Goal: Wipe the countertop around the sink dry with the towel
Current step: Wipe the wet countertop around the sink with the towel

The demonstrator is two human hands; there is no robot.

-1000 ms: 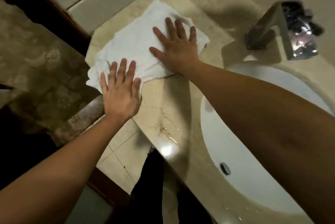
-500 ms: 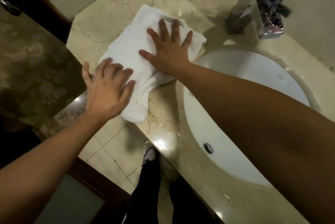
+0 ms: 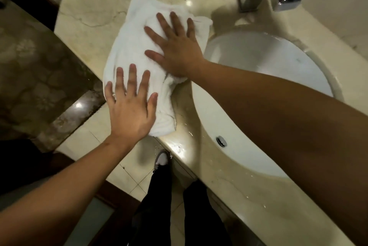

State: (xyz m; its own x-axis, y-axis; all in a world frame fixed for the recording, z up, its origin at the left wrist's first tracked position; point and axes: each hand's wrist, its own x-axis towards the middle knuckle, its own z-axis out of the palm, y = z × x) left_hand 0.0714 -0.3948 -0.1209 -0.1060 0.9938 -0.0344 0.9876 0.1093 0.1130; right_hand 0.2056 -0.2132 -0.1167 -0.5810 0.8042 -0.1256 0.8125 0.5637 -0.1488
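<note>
The tabletop (image 3: 95,12) is cut off at the edges, and the sink (image 3: 268,62) is partly hidden by a forearm (image 3: 278,110). Left of it, the towel (image 3: 131,46) is laid lengthwise near-to-far, pressed under the flat, spread left hand (image 3: 130,112) and right hand (image 3: 177,50).

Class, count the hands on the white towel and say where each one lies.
2. The left hand lies flat on the towel at its near end, by the countertop edge; the right hand lies flat on its far part, beside the sink.
</note>
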